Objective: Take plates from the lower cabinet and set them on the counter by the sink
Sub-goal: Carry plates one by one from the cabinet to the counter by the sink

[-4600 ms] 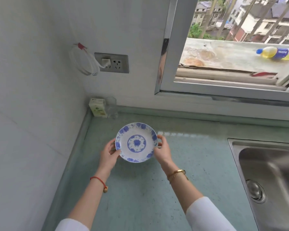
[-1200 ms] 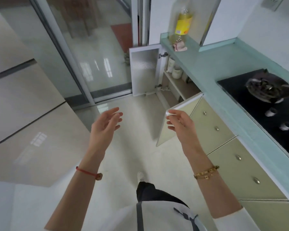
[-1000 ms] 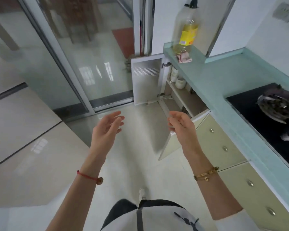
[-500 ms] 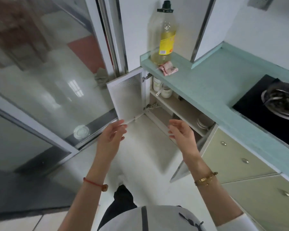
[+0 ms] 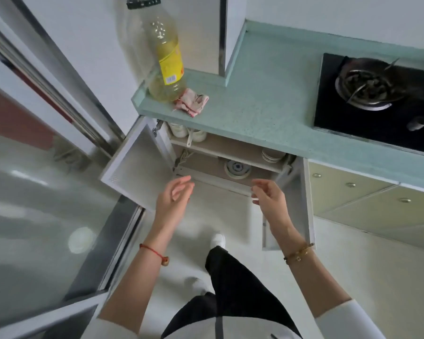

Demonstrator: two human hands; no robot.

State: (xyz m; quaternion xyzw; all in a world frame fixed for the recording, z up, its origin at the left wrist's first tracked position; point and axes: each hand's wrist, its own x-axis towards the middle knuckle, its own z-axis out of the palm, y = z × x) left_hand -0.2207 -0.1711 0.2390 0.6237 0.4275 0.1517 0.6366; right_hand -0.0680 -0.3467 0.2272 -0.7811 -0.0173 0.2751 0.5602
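Observation:
The lower cabinet [image 5: 206,148] stands open under the green counter [image 5: 262,101], both doors swung out. A stack of plates with a blue centre [image 5: 238,168] lies on its bottom shelf. A second stack of white plates [image 5: 272,154] sits on the upper shelf at the right. My left hand [image 5: 174,199] and my right hand [image 5: 269,198] hover just in front of the cabinet, fingers apart, holding nothing. The plates' far sides are hidden under the counter edge.
The left cabinet door [image 5: 137,165] and right door [image 5: 294,204] flank my hands. An oil bottle [image 5: 165,59] and a crumpled cloth [image 5: 192,105] sit on the counter end. A gas hob [image 5: 377,101] lies at the right. Cups [image 5: 189,133] stand on the upper shelf. A glass sliding door [image 5: 47,192] runs along the left.
I have stepped closer and now face the open cabinet from above. Both empty hands have moved forward toward its opening, and the plate stacks inside have come into view.

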